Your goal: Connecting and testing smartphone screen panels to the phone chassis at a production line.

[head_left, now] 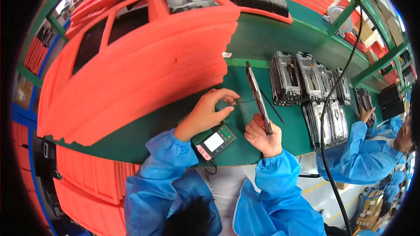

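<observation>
My right hand (265,136) grips the lower end of a thin, flat phone-sized panel (257,94), tilted up with its narrow edge toward me. To its left, my left hand (208,112) is raised with curled fingers. At its fingertips is a thin dark cable (238,101) with a small end piece, running toward the panel. My thumb stands a little apart from the index finger. Below my left wrist, a small testing box (214,141) with a lit white screen and green buttons lies at the table edge. A dark thin stick (273,107) lies beyond the panel.
A tall stack of red foam trays (144,70) fills the left, dark panels in its top tray. Piled metal phone frames (286,78) stand at the right. A black cable (324,126) hangs down in front of them. A co-worker in blue (358,153) sits farther right.
</observation>
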Demonstrator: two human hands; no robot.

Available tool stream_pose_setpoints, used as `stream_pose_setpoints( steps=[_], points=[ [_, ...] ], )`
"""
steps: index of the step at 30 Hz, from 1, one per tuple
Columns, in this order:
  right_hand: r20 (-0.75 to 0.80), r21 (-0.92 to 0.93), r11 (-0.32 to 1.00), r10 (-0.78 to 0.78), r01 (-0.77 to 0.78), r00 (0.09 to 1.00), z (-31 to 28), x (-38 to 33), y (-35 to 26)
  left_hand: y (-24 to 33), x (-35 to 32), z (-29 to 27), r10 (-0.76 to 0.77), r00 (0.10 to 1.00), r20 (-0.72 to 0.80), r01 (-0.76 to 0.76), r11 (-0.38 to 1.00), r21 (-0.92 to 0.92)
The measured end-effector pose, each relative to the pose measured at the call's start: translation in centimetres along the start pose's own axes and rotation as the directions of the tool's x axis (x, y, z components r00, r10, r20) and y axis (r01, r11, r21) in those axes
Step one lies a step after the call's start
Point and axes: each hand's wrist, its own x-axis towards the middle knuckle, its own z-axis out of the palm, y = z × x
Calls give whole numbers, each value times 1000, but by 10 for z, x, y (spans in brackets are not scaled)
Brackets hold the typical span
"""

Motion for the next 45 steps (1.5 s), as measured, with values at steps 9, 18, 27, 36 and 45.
stream_pose_setpoints(
  steps=[9, 18, 27, 36, 45],
  points=[
    [-37, -29, 993, 117, -118, 992, 5, 13, -3, 2, 4, -1, -25, 1000, -5, 25, 999, 25],
    [-335, -140, 989, 2, -52, 942, 17, 4, -5, 20, 12, -3, 298, 948, 110, -313, 818, 483],
    [-328, -880, 446, -321, -163, 889, 20, 4, 2, 10, 22, 0, 83, 996, 37, -88, 987, 136],
    [0, -982, -133, -710, -135, 705, 14, 35, 28, -4, 36, 1, 79, 997, -8, -78, 995, 69],
    [194, -943, -319, -752, -91, 631, 16, 58, 34, -7, 32, 0, 0, 1000, 23, 2, 998, -63]
  ],
)
